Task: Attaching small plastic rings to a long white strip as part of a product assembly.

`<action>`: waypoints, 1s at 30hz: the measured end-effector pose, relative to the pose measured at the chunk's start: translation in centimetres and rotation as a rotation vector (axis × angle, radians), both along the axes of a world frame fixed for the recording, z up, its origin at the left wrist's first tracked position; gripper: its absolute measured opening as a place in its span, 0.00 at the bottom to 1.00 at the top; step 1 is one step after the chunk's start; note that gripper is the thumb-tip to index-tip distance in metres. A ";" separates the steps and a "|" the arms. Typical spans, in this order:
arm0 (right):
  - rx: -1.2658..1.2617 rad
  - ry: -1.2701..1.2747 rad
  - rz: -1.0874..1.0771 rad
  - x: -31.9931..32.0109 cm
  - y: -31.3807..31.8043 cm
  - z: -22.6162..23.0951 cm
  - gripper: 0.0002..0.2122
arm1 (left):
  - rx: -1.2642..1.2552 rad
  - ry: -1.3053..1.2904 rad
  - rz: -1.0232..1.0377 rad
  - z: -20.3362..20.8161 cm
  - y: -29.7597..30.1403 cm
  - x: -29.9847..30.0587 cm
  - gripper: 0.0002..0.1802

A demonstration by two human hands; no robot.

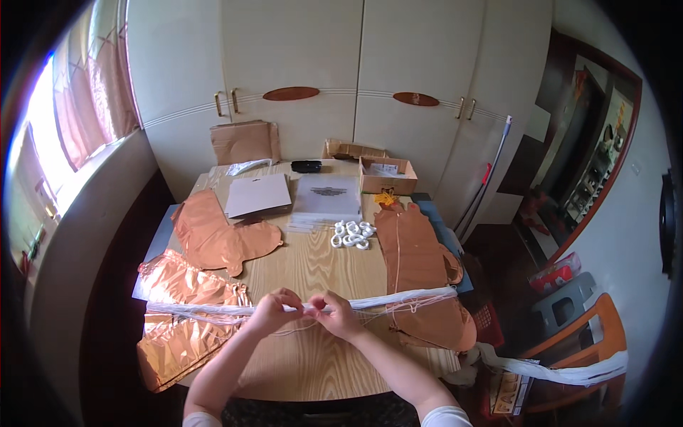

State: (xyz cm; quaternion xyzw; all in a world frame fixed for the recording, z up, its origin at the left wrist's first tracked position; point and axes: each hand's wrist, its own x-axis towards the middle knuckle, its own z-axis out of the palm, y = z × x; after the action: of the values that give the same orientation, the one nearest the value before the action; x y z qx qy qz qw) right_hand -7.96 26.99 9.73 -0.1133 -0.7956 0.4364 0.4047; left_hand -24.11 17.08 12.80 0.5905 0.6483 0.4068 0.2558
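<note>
**Setting: room in a home, used as a craft table**

Domestic interior. Shown by full-height pale wardrobe doors (356,85) with brass handles, pink curtain (96,78) at a bright window, dark wood-framed doorway (590,142) on the right, orange chair (590,341) beside a wooden table (313,263) spread with rose-gold foil balloons (213,238) and cardboard boxes (388,174).

table (313,356) | foil balloons (213,242) left | rings (352,235) centre | box (388,176) behind | string bundle (398,300) across front
</note>
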 end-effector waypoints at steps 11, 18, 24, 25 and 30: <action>0.069 0.065 -0.207 -0.8 -0.3 -1.6 0.13 | 0.368 0.633 0.350 -0.3 18.1 -0.4 0.05; 0.044 0.026 -0.144 0.4 0.7 -0.6 0.14 | 0.439 0.898 0.313 -3.4 22.9 0.8 0.06; 0.098 0.117 -0.175 -0.2 0.9 -1.4 0.14 | 0.328 0.910 0.175 -3.0 21.7 1.0 0.05; 0.085 0.102 -0.170 0.0 0.9 -1.3 0.14 | 0.321 0.877 0.164 -2.3 21.2 1.4 0.05; 0.036 0.015 -0.141 0.0 0.7 -1.0 0.14 | 0.353 0.850 0.158 -2.2 21.0 0.6 0.09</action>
State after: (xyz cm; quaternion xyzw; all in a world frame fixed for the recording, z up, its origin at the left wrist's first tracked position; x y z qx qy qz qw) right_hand -7.91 27.70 8.76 -0.1587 -0.7904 0.3930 0.4422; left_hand -23.51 38.05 10.63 0.6881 0.6596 0.2509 -0.1688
